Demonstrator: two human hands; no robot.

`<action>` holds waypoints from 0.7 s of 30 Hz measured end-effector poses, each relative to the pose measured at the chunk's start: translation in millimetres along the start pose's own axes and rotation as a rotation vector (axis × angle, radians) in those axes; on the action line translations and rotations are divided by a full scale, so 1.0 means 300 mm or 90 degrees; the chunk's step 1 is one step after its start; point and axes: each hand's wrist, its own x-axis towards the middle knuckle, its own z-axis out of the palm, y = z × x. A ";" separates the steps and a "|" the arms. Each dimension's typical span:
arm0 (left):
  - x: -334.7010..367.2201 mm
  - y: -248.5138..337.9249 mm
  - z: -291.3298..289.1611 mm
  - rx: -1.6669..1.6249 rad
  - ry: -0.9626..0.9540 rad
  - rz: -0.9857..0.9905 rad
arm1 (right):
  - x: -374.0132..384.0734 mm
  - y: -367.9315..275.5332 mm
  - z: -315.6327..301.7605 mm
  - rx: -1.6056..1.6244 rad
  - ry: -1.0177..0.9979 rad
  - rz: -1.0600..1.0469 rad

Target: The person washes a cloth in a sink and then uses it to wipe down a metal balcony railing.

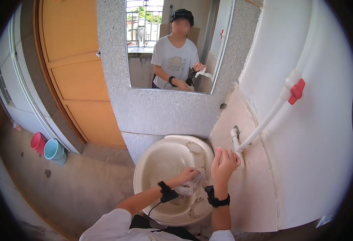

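Observation:
Over the cream washbasin (pixel 154 158), my left hand (pixel 189 174) is closed on a thin whitish cloth (pixel 191 186), which hangs down inside the bowl. My right hand (pixel 224 160) is raised at the basin's right edge. Its fingers are curled at the white plastic tap (pixel 236 141) on the tiled wall, and they hide part of it. Each wrist wears a black strap with a small device.
A white pipe (pixel 261 127) with a red-handled valve (pixel 296 91) climbs the right wall. The mirror (pixel 144 76) hangs above the basin. An orange door (pixel 84 88) stands to the left, near a blue bucket (pixel 55 152) and a red bucket (pixel 38 142).

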 end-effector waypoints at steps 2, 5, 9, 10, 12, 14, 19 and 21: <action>0.036 -0.113 -0.036 0.088 0.059 0.105 | 0.000 -0.019 -0.003 0.092 -0.033 -0.008; 0.047 -0.110 0.006 0.180 0.095 0.132 | -0.003 0.030 -0.022 0.149 -0.057 -0.025; 0.046 -0.131 0.051 0.142 0.107 0.161 | -0.009 0.055 -0.038 0.215 -0.067 -0.050; 0.040 -0.115 0.062 0.143 0.106 0.162 | -0.010 0.060 -0.039 0.215 -0.066 -0.049; 0.020 -0.073 0.078 0.173 0.095 0.000 | -0.013 0.066 -0.039 0.228 -0.041 -0.065; 0.025 -0.075 0.084 0.150 0.087 0.034 | -0.014 0.067 -0.034 0.233 -0.024 -0.075; 0.029 -0.088 0.078 0.095 0.050 0.073 | -0.009 0.073 -0.035 0.249 0.001 -0.089; 0.019 -0.082 0.075 0.128 0.016 0.064 | -0.008 0.077 -0.037 0.261 -0.013 -0.085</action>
